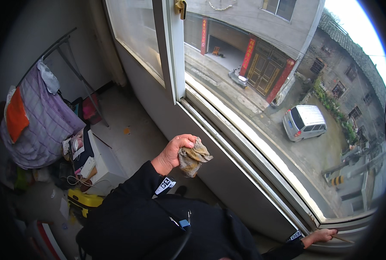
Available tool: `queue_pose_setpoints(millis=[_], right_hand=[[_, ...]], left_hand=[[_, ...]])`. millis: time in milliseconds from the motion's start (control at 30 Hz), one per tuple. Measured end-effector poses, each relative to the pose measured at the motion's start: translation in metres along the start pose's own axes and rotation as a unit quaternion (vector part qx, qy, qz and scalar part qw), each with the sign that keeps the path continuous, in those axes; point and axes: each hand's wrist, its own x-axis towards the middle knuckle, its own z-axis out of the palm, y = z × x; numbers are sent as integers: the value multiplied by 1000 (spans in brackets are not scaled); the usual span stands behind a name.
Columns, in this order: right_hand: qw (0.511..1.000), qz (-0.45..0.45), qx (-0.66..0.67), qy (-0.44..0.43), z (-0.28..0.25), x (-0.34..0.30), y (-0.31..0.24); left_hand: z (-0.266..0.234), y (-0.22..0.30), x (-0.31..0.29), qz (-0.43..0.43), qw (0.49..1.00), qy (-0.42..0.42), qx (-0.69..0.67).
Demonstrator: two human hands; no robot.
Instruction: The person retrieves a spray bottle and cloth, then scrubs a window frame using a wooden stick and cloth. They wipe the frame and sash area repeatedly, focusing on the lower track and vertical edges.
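My left hand (174,152) is closed round a crumpled, stained grey-brown rag (194,157), held up in front of the wall below the window. Far off at the lower right, my right hand (319,237) is at the corner of the window frame (344,225), its fingers closed. A thin, light brown stick (343,239) sticks out past its fingertips. Between the two hands runs the long metal window track (245,167), which looks dirty in places. The sliding window sash (170,56) stands at the upper left end of the track, with a gold-coloured latch (180,8).
Left of me, a folding rack (63,43) carries a purple checked cloth (45,112). A white box (102,167) with odds and ends and a yellow case (83,200) stand on the floor. Beyond the window, a silver van (304,122) is parked on the street.
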Motion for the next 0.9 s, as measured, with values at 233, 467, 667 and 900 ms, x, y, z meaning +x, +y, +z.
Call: queue_pose_setpoints(millis=[233,467,667,900], right_hand=[[983,-3,98,-157,-10,-44,-48],[921,-65,152,-353,-26,-94,-95],[878,-77,190,-433,1,-94,-127],[816,-135,225,-515,21,-97,-153]], left_hand=[[-2,-2,3,-8,1000,-17,-15],[-6,-7,4,-18,999,-19,-28],[-8,-1,-2,-8,999,9,-30],[-4,0,-6,-2,1000,6,-27]])
